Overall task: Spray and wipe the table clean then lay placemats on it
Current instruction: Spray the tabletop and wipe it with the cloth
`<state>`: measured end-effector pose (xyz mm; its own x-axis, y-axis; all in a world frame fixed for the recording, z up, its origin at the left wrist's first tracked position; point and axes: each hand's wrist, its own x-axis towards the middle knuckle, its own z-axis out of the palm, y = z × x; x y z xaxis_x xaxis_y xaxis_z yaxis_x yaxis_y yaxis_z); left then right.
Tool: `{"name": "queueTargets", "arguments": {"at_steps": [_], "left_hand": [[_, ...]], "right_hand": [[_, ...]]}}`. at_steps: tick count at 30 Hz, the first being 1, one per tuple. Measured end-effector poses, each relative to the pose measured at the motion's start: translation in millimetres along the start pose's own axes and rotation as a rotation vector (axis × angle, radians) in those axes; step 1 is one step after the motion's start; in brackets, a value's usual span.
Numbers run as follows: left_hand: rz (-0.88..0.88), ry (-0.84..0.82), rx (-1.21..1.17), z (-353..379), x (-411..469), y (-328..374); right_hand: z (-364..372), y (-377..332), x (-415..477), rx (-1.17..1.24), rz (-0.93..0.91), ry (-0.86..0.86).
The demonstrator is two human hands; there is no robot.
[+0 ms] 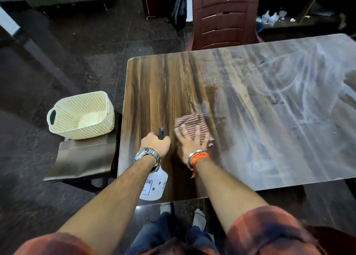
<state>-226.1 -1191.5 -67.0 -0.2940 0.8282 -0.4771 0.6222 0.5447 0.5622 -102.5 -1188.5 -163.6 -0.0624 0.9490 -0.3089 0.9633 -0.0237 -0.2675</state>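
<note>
My left hand (155,144) grips the head of a white spray bottle (154,185), whose black nozzle points away over the wooden table (154,85). The bottle's body hangs below my wrist near the table's front edge. Beside it, my right hand (191,139) presses flat, fingers spread, on a red-and-white striped cloth (192,123) lying on the tabletop. The table's right half shows pale, dusty smears; the left part looks dark. A stack of brown placemats (84,160) lies on a stool left of the table.
A cream perforated basket (81,116) stands on the placemats at the left. A brown plastic chair (224,17) is pushed in at the table's far side. Dark floor surrounds the table; a shelf with clutter (273,17) is at the far right.
</note>
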Motion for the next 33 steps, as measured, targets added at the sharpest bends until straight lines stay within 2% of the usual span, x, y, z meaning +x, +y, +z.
{"name": "queueTargets", "arguments": {"at_steps": [3,6,8,11,14,16,20,22,24,28,30,31,33], "left_hand": [[0.021,0.011,0.018,1,16,10],[0.056,0.023,-0.01,-3,25,19],[0.071,0.029,-0.019,-6,32,25],[0.093,0.045,-0.003,-10,42,30],[0.101,0.082,0.002,-10,58,29],[0.11,0.08,0.007,-11,64,30],[0.15,0.05,0.036,-7,70,40],[0.183,0.031,0.043,-2,68,47],[0.202,0.003,0.036,2,64,51],[0.202,-0.046,0.023,12,49,54],[0.2,-0.061,0.055,19,42,54],[0.197,-0.07,0.069,23,39,54],[0.19,-0.078,0.076,30,31,55]], "right_hand": [[-3,-20,8,-0.078,-0.231,-0.122],[-8,2,24,-0.109,-0.277,-0.054],[-19,33,46,-0.059,-0.144,0.022],[-42,72,80,0.048,0.177,0.055],[-50,69,98,0.105,0.32,0.072],[-47,46,98,0.105,0.264,0.102],[-32,-1,81,0.003,-0.125,0.028],[-31,1,76,-0.025,-0.17,0.028],[-31,23,71,-0.019,-0.113,0.059],[-31,94,47,0.07,0.23,0.131],[-28,104,29,0.111,0.343,0.165],[-24,99,18,0.114,0.354,0.175],[-10,75,-6,0.098,0.262,0.194]]}}
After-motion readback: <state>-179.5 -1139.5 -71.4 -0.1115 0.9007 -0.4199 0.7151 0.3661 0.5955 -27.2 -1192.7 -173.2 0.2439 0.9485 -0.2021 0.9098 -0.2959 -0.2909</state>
